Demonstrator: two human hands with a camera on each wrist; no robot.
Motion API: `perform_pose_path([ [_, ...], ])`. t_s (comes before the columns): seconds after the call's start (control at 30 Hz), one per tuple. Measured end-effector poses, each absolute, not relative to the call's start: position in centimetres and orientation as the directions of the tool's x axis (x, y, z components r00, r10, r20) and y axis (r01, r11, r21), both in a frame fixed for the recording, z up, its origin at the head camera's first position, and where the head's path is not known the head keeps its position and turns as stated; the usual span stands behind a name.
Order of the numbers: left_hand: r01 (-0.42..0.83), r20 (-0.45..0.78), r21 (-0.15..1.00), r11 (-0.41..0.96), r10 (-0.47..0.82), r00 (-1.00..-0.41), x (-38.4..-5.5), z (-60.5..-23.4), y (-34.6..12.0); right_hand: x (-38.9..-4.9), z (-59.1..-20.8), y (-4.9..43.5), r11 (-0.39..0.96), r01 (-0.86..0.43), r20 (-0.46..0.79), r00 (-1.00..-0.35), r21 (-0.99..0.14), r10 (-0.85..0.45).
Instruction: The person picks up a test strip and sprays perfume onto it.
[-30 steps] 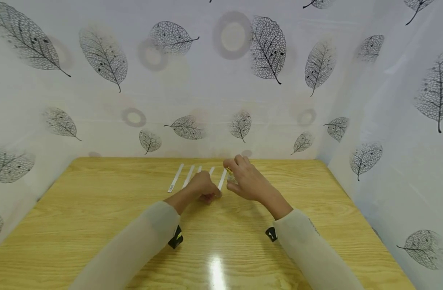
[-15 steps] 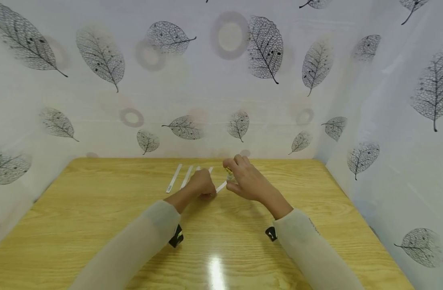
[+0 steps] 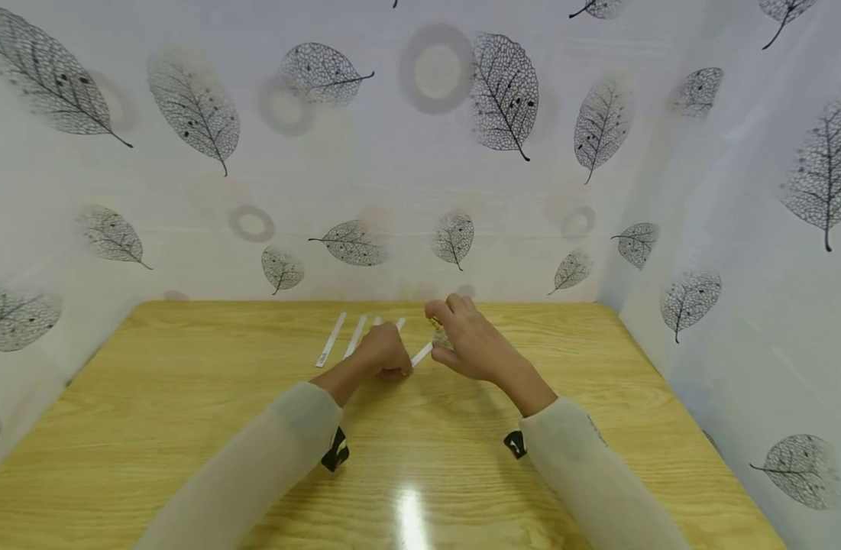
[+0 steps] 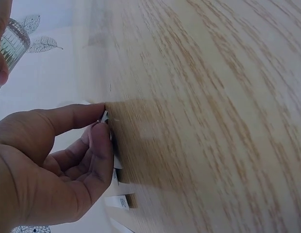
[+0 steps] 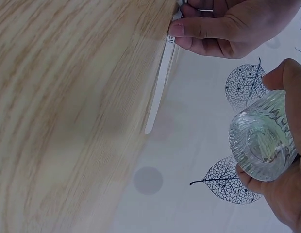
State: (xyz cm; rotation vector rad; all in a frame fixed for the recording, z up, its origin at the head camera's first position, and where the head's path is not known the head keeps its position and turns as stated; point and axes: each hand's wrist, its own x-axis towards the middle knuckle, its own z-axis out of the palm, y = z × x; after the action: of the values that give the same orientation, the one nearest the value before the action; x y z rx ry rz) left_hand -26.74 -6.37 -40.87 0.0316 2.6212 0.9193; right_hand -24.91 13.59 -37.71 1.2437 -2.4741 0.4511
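My left hand (image 3: pixel 384 347) pinches the near end of a white paper strip (image 3: pixel 422 354) between thumb and index finger. The strip slants away to the right, close to the table; its printed end is at my fingertips in the right wrist view. My right hand (image 3: pixel 471 340) grips a small, ribbed clear glass bottle (image 5: pixel 262 138) above the table, beside the strip's far end. A gold-coloured part (image 3: pixel 435 324) shows near the bottle's top under the index finger. In the head view my fingers hide much of the bottle.
Several more white strips lie roughly parallel to the left, including the outermost strip (image 3: pixel 331 340); my left hand partly covers some. Under everything is a wood-grain table (image 3: pixel 186 428). A pale, leaf-patterned curtain (image 3: pixel 393 153) hangs behind the table's far edge.
One second ago the strip lay nearly in line with the others at my left fingertips. It has since turned, its far end swinging right toward the bottle. My right hand has hardly moved.
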Motion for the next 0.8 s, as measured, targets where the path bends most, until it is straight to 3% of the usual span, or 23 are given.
perform_pose_path([
  [0.33, -0.074, -0.295, 0.675, 0.734, 0.176, -0.939, -26.4, -41.2, -6.9, -25.1, -38.0, 13.8, 0.569, -0.810, 0.442, -0.567, -0.143, -0.696],
  [0.63, 0.023, -0.209, 0.757, 0.653, 0.275, -0.938, -25.5, -40.3, -8.3, -25.2, -38.0, 14.1, 0.579, -0.801, 0.446, -0.578, -0.152, -0.683],
  [0.8, 0.004, -0.214, 0.788, 0.616, 0.280, -0.936, -25.2, -40.0, -9.3, -25.2, -38.2, 14.1, 0.579, -0.799, 0.443, -0.584, -0.165, -0.680],
])
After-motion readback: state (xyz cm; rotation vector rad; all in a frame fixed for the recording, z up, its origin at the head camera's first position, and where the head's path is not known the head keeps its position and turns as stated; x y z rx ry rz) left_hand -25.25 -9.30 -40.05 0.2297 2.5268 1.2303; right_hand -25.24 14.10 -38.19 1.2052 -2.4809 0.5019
